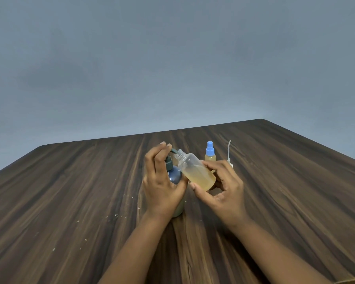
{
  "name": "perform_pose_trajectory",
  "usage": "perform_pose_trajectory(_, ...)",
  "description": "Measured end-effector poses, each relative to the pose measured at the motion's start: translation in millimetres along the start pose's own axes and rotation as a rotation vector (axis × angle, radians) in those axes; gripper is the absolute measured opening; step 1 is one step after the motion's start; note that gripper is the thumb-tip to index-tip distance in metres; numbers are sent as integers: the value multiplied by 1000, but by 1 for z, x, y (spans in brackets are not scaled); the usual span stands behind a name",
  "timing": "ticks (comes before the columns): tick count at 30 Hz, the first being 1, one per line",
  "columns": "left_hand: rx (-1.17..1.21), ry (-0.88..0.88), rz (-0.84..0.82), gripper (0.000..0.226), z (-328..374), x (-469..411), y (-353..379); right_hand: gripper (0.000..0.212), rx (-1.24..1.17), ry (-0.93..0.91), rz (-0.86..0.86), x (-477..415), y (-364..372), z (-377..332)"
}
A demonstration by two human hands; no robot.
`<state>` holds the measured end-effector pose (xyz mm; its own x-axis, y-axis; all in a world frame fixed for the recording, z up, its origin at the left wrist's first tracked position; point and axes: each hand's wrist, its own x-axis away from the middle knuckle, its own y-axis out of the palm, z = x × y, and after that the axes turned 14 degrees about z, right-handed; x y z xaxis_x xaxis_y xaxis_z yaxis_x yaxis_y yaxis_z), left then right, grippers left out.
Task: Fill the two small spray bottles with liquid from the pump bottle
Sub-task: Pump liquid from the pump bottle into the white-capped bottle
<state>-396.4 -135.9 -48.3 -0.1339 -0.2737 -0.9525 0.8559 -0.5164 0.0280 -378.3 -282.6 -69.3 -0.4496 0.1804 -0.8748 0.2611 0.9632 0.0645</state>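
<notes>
A dark-capped pump bottle stands on the wooden table. My left hand wraps around it, fingers curled over the pump head, whose spout meets the open threaded neck of a clear small spray bottle. My right hand holds that bottle tilted to the left; it is partly filled with yellowish liquid. A second small spray bottle with a blue spray cap stands upright just behind, holding yellowish liquid. A white spray top with its dip tube stands behind my right hand, mostly hidden.
Small white crumbs are scattered on the table to the left of my forearms. The table's far edge runs in front of a plain grey wall.
</notes>
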Motion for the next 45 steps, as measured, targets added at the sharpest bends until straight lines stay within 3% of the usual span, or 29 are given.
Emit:
perform_pose_trajectory(3, -6, -19, -4, 68, 2, 0, 1, 47, 4, 4, 0, 0, 0, 0)
perform_pose_trajectory(8, -33, 7, -30, 79, 1, 0, 0, 47, 2, 0, -7, 0, 0, -1)
perform_pose_trajectory(17, -28, -5, -19, 68, 4, -1, 0, 47, 9, -5, -7, 0, 0, -2)
perform_pose_trajectory(23, -45, 34, -24, 84, 3, 1, -1, 48, -9, -1, -9, 1, 0, -1)
perform_pose_trajectory(45, -43, 6, 18, 80, 2, 4, 2, 47, -11, -16, -8, 0, 0, -2)
